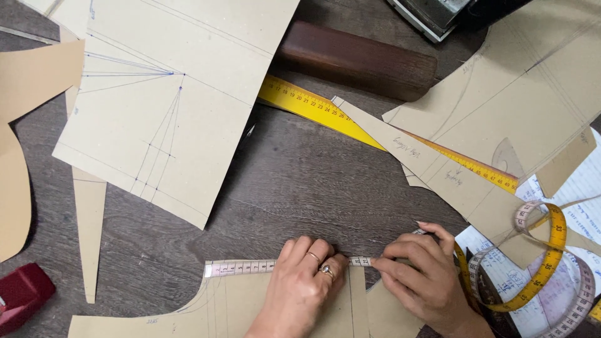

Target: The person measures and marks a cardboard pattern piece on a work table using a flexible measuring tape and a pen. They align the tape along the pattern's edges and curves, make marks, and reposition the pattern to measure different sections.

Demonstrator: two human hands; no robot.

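My left hand (302, 285), with rings on two fingers, presses flat on a white measuring tape (241, 268) laid along the top edge of a tan paper pattern piece (225, 310) at the near edge of the table. My right hand (421, 275) pinches the same tape just right of the left hand's fingertips. From there the tape runs on to the right, where it turns yellow and pink and loops in coils (543, 263).
A large tan pattern sheet (169, 94) with blue pencil lines lies at the upper left. A yellow ruler (319, 106) runs diagonally under more pattern pieces (526, 87). A dark wooden block (357, 59) sits at top centre, a red object (22, 294) at lower left, written notes (582, 188) at right.
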